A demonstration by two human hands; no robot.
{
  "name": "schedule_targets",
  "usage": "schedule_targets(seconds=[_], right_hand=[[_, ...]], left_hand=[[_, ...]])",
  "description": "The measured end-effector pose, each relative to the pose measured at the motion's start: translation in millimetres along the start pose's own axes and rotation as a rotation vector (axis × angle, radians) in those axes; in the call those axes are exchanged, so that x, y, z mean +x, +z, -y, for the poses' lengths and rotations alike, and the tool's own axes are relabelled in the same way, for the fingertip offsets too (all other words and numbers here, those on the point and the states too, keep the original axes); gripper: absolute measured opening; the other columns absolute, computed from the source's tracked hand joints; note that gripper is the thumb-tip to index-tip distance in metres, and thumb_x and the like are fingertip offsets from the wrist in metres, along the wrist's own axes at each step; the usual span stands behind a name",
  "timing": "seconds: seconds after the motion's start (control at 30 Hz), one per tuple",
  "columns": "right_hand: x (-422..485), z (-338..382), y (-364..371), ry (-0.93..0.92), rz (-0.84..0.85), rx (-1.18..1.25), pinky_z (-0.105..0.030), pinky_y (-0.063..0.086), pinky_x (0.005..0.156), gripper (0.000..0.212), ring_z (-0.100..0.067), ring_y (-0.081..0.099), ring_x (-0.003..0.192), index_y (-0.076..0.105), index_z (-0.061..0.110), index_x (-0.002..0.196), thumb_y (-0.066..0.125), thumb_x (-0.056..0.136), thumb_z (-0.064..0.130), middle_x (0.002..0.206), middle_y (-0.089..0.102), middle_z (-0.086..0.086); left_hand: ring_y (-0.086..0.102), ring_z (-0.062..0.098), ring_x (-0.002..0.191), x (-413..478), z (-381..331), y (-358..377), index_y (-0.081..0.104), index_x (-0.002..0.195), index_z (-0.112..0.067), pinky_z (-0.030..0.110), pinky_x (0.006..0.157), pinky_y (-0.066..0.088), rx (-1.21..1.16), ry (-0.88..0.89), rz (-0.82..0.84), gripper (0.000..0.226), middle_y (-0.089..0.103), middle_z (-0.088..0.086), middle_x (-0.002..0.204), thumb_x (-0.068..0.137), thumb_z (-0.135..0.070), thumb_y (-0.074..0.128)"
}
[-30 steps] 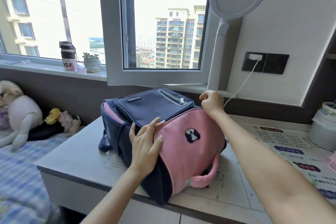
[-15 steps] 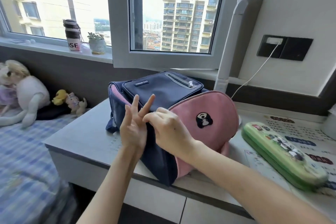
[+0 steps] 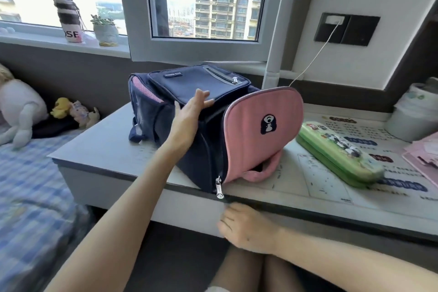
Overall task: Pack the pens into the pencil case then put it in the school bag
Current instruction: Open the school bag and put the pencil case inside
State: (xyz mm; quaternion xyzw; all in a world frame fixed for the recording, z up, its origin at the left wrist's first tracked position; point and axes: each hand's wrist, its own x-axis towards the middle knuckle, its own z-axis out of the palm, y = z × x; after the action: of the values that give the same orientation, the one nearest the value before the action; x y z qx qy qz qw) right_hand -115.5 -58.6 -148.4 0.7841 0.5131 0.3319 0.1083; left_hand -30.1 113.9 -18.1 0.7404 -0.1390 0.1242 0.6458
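The navy school bag (image 3: 189,83) lies on the desk with its pink flap (image 3: 260,135) standing away from the body. Its zipper pull (image 3: 219,188) hangs at the near bottom corner, over the desk edge. My left hand (image 3: 189,116) grips the bag's upper near edge, fingers draped over the top pocket. Just below the zipper pull and under the desk edge is my right hand (image 3: 246,226), loosely curled and holding nothing. The green pencil case (image 3: 339,156) lies closed on the desk to the right of the bag. No pens are visible.
A white lamp post (image 3: 277,38) stands behind the bag, with a cable running to the wall socket (image 3: 346,29). A white tub (image 3: 412,116) and pink papers (image 3: 424,152) sit at far right. Soft toys (image 3: 71,111) and a checked bed (image 3: 28,185) are on the left.
My right hand ran from the bag's top down along the zip to below the desk edge. The flap now stands open. My left hand shifted up onto the bag's top edge.
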Motion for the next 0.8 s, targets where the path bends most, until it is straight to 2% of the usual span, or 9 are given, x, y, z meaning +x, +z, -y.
schedule_targets(seconds=[0.1, 0.2, 0.27, 0.4, 0.5, 0.57, 0.63, 0.73, 0.8], right_hand=[[-24.0, 15.5, -14.8, 0.168, -0.092, 0.027, -0.025, 0.033, 0.063, 0.021, -0.018, 0.044, 0.057, 0.057, 0.015, 0.065, 0.056, 0.082, 0.003, 0.058, 0.053, 0.000], [-14.8, -3.0, -56.9, 0.371, -0.301, -0.005, -0.029, 0.037, 0.067, 0.022, -0.020, 0.052, 0.073, 0.062, 0.012, 0.089, 0.047, 0.083, -0.003, 0.080, 0.069, -0.003], [-7.5, -23.4, -85.0, 0.505, -0.398, -0.011, -0.032, 0.040, 0.073, 0.023, -0.022, 0.055, 0.085, 0.067, 0.009, 0.097, 0.055, 0.080, -0.002, 0.092, 0.071, -0.004], [-3.9, -53.5, -124.3, 0.746, -0.451, 0.049, -0.028, 0.043, 0.067, 0.015, -0.019, 0.056, 0.070, 0.071, 0.009, 0.090, 0.057, 0.086, 0.012, 0.072, 0.066, -0.004], [-11.1, -69.5, -134.1, 0.962, -0.275, 0.174, -0.032, 0.047, 0.052, 0.017, -0.018, 0.057, 0.056, 0.069, 0.019, 0.073, 0.056, 0.084, 0.023, 0.060, 0.064, 0.002], [-18.5, -75.1, -132.2, 1.108, -0.124, 0.295, -0.032, 0.049, 0.056, 0.015, -0.016, 0.060, 0.060, 0.070, 0.023, 0.072, 0.060, 0.083, 0.027, 0.062, 0.067, 0.005], [-30.6, -83.0, -122.1, 1.177, -0.014, 0.269, -0.032, 0.050, 0.067, 0.010, -0.018, 0.064, 0.076, 0.072, 0.026, 0.082, 0.063, 0.082, 0.031, 0.078, 0.072, 0.006], [-65.1, -113.7, -98.5, 1.319, 0.245, 0.041, -0.040, 0.041, 0.092, 0.042, -0.032, 0.053, 0.109, 0.059, 0.026, 0.119, 0.059, 0.082, 0.047, 0.119, 0.062, -0.007], [-97.8, -138.2, -84.8, 1.463, 0.516, -0.071, -0.049, 0.032, 0.103, 0.070, -0.038, 0.043, 0.121, 0.037, 0.030, 0.137, 0.054, 0.078, 0.063, 0.136, 0.045, -0.015]], left_hand=[[0.056, -0.008, 0.092, -20.8, -23.1, 6.7, 0.060, 0.077, -0.049, 0.039, 0.115, 0.018, 0.328, 0.173, 0.099, 0.036, 0.064, -0.025, 0.076, 0.085, -0.062, 0.028], [0.064, 0.010, 0.090, -34.4, -38.1, 15.6, 0.065, 0.099, -0.030, 0.042, 0.095, 0.045, 0.364, 0.192, 0.266, 0.038, 0.071, -0.007, 0.090, 0.079, -0.057, 0.048], [0.063, 0.015, 0.100, -39.8, -46.7, 24.2, 0.065, 0.107, -0.021, 0.038, 0.095, 0.046, 0.289, 0.140, 0.516, 0.038, 0.070, -0.001, 0.101, 0.084, -0.047, 0.049], [0.050, 0.004, 0.071, -59.0, -43.5, 49.8, 0.060, 0.084, -0.022, 0.025, 0.073, 0.040, 0.537, 0.067, 0.943, 0.032, 0.057, -0.010, 0.076, 0.096, -0.040, 0.037], [0.044, 0.008, 0.122, -76.7, -16.5, 69.7, 0.055, 0.124, -0.028, 0.044, 0.109, 0.019, 0.883, 0.123, 1.128, 0.040, 0.055, -0.013, 0.128, 0.097, -0.042, 0.030], [0.019, 0.009, 0.140, -90.5, -1.0, 77.4, 0.045, 0.134, -0.032, 0.059, 0.110, -0.007, 1.087, 0.296, 1.207, 0.039, 0.036, -0.013, 0.147, 0.098, -0.036, 0.030], [0.011, 0.010, 0.142, -100.8, 10.6, 77.2, 0.043, 0.135, -0.033, 0.063, 0.106, -0.014, 1.188, 0.434, 1.224, 0.039, 0.029, -0.015, 0.150, 0.097, -0.035, 0.034], [0.018, 0.008, 0.141, -96.6, 4.9, 70.8, 0.047, 0.131, -0.033, 0.056, 0.112, -0.011, 1.120, 0.320, 1.251, 0.042, 0.036, -0.015, 0.147, 0.094, -0.045, 0.031], [0.048, 0.011, 0.124, -77.6, -11.0, 63.8, 0.062, 0.117, -0.028, 0.043, 0.112, 0.024, 0.921, 0.119, 1.097, 0.049, 0.059, -0.005, 0.128, 0.091, -0.055, 0.031]])
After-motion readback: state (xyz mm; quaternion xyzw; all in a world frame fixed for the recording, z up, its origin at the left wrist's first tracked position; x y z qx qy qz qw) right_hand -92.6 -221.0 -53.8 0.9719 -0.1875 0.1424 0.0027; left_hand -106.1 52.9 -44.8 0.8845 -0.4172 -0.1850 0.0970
